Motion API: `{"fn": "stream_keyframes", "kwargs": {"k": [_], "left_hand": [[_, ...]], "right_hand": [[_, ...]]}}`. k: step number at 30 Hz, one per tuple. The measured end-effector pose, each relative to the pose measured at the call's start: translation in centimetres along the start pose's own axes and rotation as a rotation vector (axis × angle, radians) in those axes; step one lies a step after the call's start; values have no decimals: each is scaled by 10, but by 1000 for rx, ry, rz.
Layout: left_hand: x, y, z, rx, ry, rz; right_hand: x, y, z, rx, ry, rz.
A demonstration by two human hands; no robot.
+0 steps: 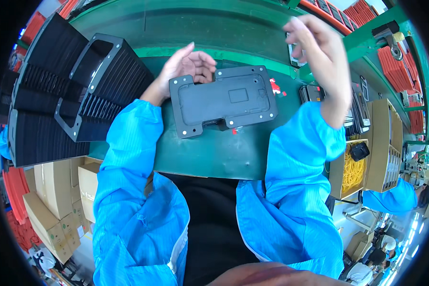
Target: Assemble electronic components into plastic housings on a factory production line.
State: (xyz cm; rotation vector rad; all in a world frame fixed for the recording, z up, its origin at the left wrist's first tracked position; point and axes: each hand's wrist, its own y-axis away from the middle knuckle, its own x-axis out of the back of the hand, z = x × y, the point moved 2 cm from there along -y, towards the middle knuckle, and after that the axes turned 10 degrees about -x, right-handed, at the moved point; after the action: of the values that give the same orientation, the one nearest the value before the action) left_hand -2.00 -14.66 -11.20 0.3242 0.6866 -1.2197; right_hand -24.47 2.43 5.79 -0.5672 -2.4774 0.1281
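A black fixture plate (205,102) with side notches, a recessed middle and small round metal dots lies slightly tilted on the green worktop (214,157). Beyond its upper left notch is my left hand (188,66), thumb raised and fingers loosely bent. Nothing shows in that hand, and the fixture hides part of it. Up at the right, my right hand (317,45) is lifted over the bench's green edge, slightly blurred. Its fingers are bent and apart, with no held thing visible. A small pale-framed piece (294,51) shows behind its fingers.
Tall stacks of black frames (47,90) crowd the left side. Red and white scraps (276,88) lie by the fixture. Dark flat pieces (312,94) stand at the right, above a box of yellow bands (353,171). Cardboard boxes (55,200) sit lower left; another person's blue sleeve (391,196) shows right.
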Motion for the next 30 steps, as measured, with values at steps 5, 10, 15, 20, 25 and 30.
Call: {"fn": "stream_keyframes", "kwargs": {"k": [5,10,15,20,25,30], "left_hand": [[29,-10,-21,10,-173,334],[20,-4,-20,29,-240,322],[17,0,-16,28,-264,331],[18,-2,-17,31,-278,324],[21,-2,-19,23,-282,332],[20,-2,-19,24,-267,322]], "right_hand": [[-72,-64,134,-175,-819,-202],[-109,-68,183,-284,-698,-89],[-121,-70,185,-247,-470,-1],[-118,-69,183,-265,-475,1],[-118,-68,181,-268,-426,25],[-118,-67,180,-261,-423,20]]}}
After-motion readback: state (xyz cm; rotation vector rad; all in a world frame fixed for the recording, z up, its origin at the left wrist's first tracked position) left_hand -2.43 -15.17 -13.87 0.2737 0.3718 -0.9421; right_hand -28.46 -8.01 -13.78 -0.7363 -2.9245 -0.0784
